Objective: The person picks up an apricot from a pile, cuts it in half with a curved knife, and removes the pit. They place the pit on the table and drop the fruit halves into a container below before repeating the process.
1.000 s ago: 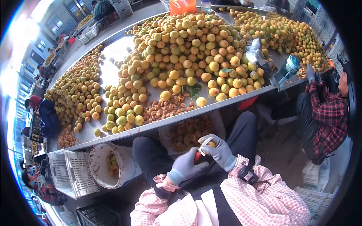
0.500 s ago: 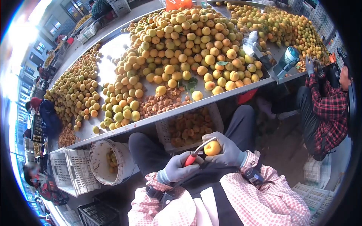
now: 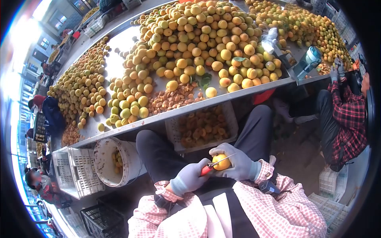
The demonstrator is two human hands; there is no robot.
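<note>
In my lap, my gloved left hand is closed round a knife with a red handle. Its thin blade lies against an apricot. My gloved right hand grips that yellow-orange apricot, fingers curled round its far side. Beyond my knees, a crate of apricot halves stands under the metal table edge. On the table lie a heap of whole apricots and a pile of brown pits.
A white bucket with some fruit inside and white plastic crates stand left of my legs. A turquoise-lidded bottle is on the table at right. A co-worker in a checked shirt sits at right; other people are at far left.
The knife has turned so that its blade now lies across the apricot instead of curving over its top. My hands have drawn closer together, and the view has shifted slightly.
</note>
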